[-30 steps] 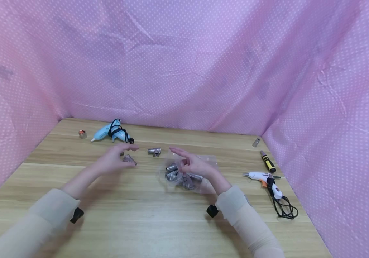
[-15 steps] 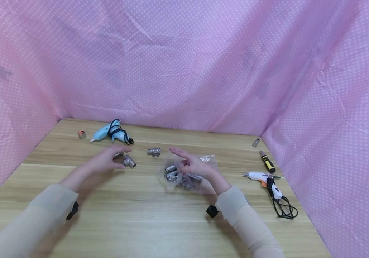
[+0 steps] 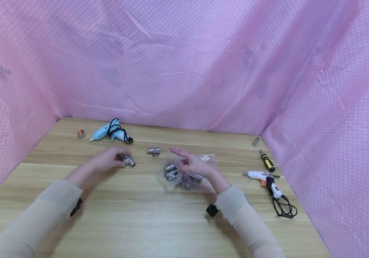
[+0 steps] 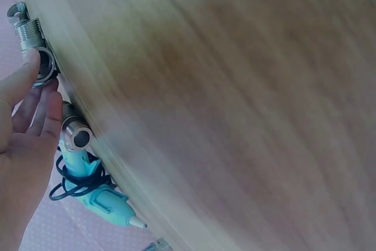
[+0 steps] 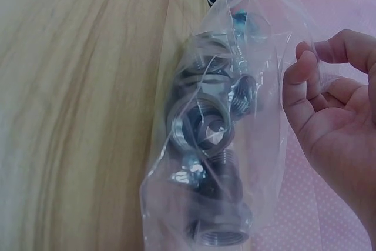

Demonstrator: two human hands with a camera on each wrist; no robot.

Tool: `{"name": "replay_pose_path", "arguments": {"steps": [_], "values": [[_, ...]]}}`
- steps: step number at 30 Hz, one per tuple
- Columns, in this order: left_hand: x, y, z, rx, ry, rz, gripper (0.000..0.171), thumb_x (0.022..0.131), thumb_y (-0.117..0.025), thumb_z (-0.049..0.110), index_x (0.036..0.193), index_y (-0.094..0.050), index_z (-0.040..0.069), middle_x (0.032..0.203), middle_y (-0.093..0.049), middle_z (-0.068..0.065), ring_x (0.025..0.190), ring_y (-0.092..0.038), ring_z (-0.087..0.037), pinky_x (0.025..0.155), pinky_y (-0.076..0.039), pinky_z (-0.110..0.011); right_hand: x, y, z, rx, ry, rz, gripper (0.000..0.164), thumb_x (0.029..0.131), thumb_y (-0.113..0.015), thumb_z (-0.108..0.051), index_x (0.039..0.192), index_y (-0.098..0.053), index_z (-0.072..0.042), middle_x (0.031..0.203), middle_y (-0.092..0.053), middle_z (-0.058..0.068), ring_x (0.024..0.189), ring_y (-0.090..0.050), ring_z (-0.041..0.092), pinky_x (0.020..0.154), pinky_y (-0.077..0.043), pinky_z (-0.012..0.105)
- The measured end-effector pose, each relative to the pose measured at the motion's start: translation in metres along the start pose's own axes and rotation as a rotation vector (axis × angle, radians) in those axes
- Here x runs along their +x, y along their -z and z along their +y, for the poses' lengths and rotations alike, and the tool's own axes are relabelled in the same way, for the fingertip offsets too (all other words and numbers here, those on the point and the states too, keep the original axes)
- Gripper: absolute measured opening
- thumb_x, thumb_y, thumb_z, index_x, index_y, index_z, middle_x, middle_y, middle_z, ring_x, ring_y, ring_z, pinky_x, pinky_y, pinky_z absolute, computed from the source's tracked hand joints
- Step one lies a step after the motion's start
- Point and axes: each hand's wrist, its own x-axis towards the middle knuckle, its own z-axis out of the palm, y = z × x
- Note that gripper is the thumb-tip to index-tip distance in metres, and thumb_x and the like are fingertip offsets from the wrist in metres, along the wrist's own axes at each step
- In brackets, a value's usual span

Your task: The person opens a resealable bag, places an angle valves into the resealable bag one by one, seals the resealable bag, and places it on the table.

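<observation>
My left hand (image 3: 108, 158) is at a silvery threaded metal tee fitting (image 3: 129, 161) on the table, left of centre. In the left wrist view the thumb and fingers pinch this fitting (image 4: 41, 66). A second metal fitting (image 4: 77, 136) lies just behind those fingers; the hand hides it in the head view. Another tee fitting (image 3: 153, 151) lies alone between the hands. My right hand (image 3: 195, 166) holds up the edge of a clear plastic bag (image 5: 267, 163), pinched between thumb and finger. Several metal fittings (image 5: 202, 124) lie inside the bag.
A blue glue gun (image 3: 102, 132) with a wound black cord lies at the back left, near a small metal piece (image 3: 81, 134). Along the right edge are a metal piece (image 3: 255, 142), a yellow-black screwdriver (image 3: 267, 162) and a white glue gun (image 3: 257, 175). Pink dotted cloth (image 3: 184, 71) surrounds the table.
The left hand drew back leftward from the tee fitting, which stayed on the table, then came forward and closed its fingers on it. The right hand and bag stayed almost still.
</observation>
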Motion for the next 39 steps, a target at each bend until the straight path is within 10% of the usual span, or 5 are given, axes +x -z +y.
{"name": "replay_pose_path", "arguments": {"steps": [8, 19, 39], "values": [[0.001, 0.0, 0.0, 0.039, -0.001, 0.013, 0.037, 0.077, -0.074, 0.003, 0.113, -0.064, 0.001, 0.106, -0.066, -0.011, 0.093, -0.06, -0.023, 0.083, -0.052, -0.042, 0.001, 0.002, 0.004, -0.023, 0.008, -0.003, 0.081, 0.085, -0.057, 0.001, 0.15, -0.022, -0.03, 0.155, -0.02, -0.006, 0.068, -0.053, 0.02, 0.061, -0.054, 0.048], [0.002, 0.004, 0.01, 0.04, 0.005, 0.02, 0.032, 0.078, -0.076, 0.016, 0.106, -0.067, 0.002, 0.096, -0.067, -0.004, 0.084, -0.061, -0.014, 0.073, -0.053, -0.029, -0.007, 0.0, -0.026, -0.004, -0.01, -0.015, 0.078, 0.085, -0.053, 0.01, 0.151, -0.019, -0.014, 0.157, -0.018, 0.004, 0.071, -0.053, 0.035, 0.068, -0.051, 0.058], [0.005, -0.005, 0.081, -0.068, 0.061, 0.212, 0.038, 0.074, -0.08, 0.024, 0.103, -0.068, 0.004, 0.083, -0.069, -0.003, 0.071, -0.064, -0.012, 0.06, -0.053, -0.024, -0.007, 0.0, -0.028, 0.011, -0.035, -0.016, 0.079, 0.085, -0.052, 0.008, 0.151, -0.021, -0.022, 0.155, -0.021, 0.004, 0.075, -0.053, 0.038, 0.071, -0.049, 0.062]]}}
